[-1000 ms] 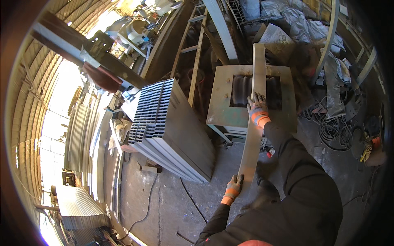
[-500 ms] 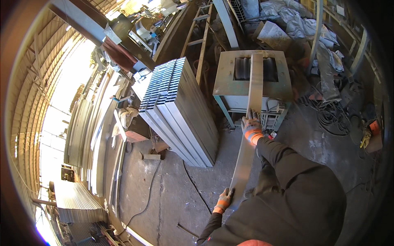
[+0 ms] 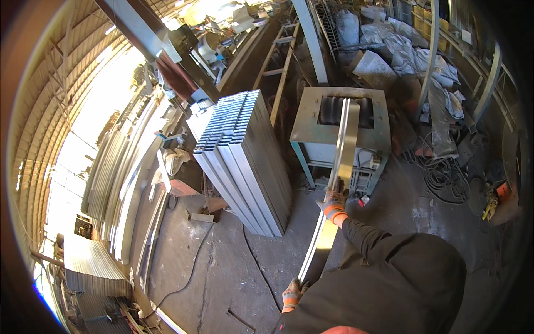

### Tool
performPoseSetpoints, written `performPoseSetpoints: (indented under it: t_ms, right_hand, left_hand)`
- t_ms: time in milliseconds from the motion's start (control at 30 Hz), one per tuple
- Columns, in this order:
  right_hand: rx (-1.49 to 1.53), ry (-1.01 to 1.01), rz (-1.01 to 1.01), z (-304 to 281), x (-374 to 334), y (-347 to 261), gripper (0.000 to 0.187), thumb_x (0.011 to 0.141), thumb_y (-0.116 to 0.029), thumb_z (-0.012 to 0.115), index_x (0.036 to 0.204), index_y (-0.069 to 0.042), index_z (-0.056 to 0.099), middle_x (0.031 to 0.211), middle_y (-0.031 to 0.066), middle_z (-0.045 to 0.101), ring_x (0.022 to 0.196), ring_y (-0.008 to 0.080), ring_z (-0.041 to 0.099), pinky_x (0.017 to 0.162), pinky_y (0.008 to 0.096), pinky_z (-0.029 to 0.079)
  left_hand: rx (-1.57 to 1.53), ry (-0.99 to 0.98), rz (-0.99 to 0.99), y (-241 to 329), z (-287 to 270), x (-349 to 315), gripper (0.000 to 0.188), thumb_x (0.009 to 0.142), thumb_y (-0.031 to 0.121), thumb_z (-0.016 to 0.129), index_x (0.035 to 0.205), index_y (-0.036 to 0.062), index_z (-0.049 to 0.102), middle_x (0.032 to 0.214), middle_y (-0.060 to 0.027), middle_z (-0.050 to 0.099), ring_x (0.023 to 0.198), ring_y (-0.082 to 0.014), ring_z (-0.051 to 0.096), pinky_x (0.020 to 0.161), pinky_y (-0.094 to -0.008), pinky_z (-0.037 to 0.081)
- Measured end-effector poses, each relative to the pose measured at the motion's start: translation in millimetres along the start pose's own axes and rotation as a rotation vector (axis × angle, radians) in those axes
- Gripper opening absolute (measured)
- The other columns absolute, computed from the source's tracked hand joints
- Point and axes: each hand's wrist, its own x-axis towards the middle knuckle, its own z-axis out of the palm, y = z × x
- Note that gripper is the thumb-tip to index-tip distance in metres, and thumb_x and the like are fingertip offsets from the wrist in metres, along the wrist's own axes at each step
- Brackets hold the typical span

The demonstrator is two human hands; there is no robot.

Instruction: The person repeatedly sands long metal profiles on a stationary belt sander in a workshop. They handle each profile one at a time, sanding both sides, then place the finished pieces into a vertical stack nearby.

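A long, shiny metal profile [image 3: 346, 133] slants away from me, its narrow ridged side and one broad face both visible. My right hand [image 3: 334, 201], in a grey glove with an orange cuff, is closed around its middle. Close to my body, my left hand [image 3: 293, 294], gloved alike, grips the near end. The far end reaches over the dark rollers in the top opening of a grey-green box-shaped machine [image 3: 311, 119]. From this view I cannot tell whether it touches the machine. The fingertips of both hands are partly hidden.
A tall stack of similar metal profiles [image 3: 250, 172] stands left of the machine. Cables [image 3: 258, 253] run over the concrete floor. More long profiles [image 3: 125, 195] lie at the left. Coiled hoses [image 3: 448, 175] and crumpled sheeting [image 3: 397, 47] are at the right, and a ladder [image 3: 282, 58] lies behind.
The profile has been rolled about its length, so its ridged side now shows. Its far end has drawn back toward me slightly, with both hands still on it.
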Motion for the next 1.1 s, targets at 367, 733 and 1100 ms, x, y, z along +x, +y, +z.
performPoseSetpoints:
  t_ms: [367,733,1100]
  right_hand:
    - [1.448,0.158,-0.112,-17,227,69,0.091,0.083,0.002,0.079,0.170,-0.019,0.062,0.172,0.0118,0.061,0.157,0.0285,0.056,0.131,0.0363,0.043]
    - [0.000,0.099,-0.301,-73,509,109,0.076,0.112,-0.051,0.062,0.171,-0.003,0.055,0.177,0.0285,0.050,0.168,0.0455,0.042,0.142,0.0585,0.024]
    - [-0.214,0.216,-0.197,-90,636,144,0.076,0.116,-0.054,0.050,0.172,-0.002,0.053,0.182,0.0223,0.047,0.169,0.0411,0.043,0.142,0.0560,0.025]
  left_hand:
    - [-0.845,-0.356,-0.115,123,-45,174,0.064,0.117,0.044,0.072,0.160,-0.0022,0.062,0.153,-0.0151,0.073,0.149,-0.0236,0.062,0.128,-0.0370,0.046]
    - [-0.544,-0.347,-0.131,307,6,424,0.056,0.115,0.052,0.072,0.138,0.0015,0.078,0.119,-0.0110,0.083,0.105,-0.0164,0.071,0.089,-0.0388,0.059]
    - [-0.542,-0.347,0.155,375,42,562,0.062,0.107,0.002,0.064,0.164,0.0269,0.063,0.119,-0.0197,0.074,0.102,-0.0454,0.075,0.087,-0.0520,0.062]
